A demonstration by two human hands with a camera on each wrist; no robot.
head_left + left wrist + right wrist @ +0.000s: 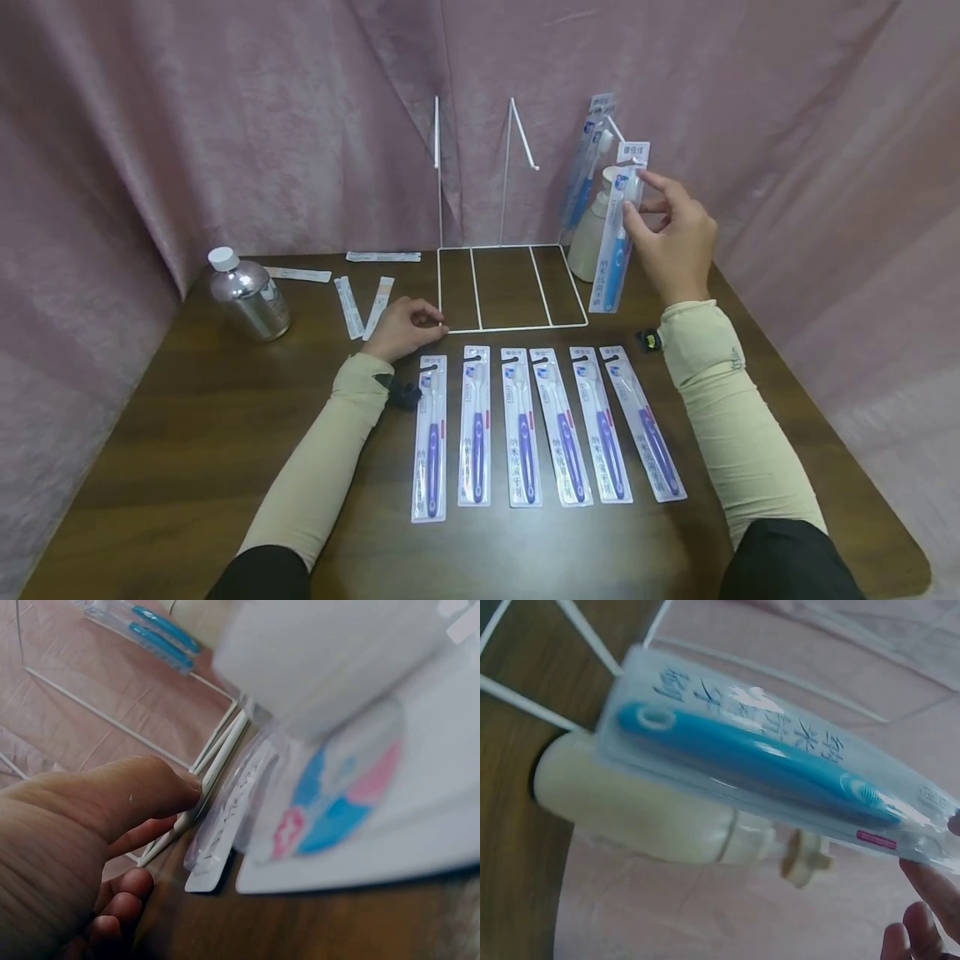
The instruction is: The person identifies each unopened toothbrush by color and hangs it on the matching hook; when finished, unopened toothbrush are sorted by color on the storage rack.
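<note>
My right hand (678, 237) pinches the edge of a packaged blue toothbrush (615, 242) between thumb and index finger, near its top. The pack hangs upright, its top hole right at the tip of the rack's right hook. Behind it, another packaged blue toothbrush (581, 179) hangs at the same hook. With thumb and fingers, my left hand (405, 327) holds the front left corner of the white wire rack (517, 328). In the left wrist view the thumb presses on the white wire (217, 761). The rack's left and middle hooks bear nothing.
Several packaged purple toothbrushes (477, 433) lie in a row before the rack. A cream pump bottle (592, 237) stands behind the held pack. To the left are a silver bottle (255, 300) with a white cap and several thin paper sachets (384, 257). A pink curtain (300, 125) hangs behind.
</note>
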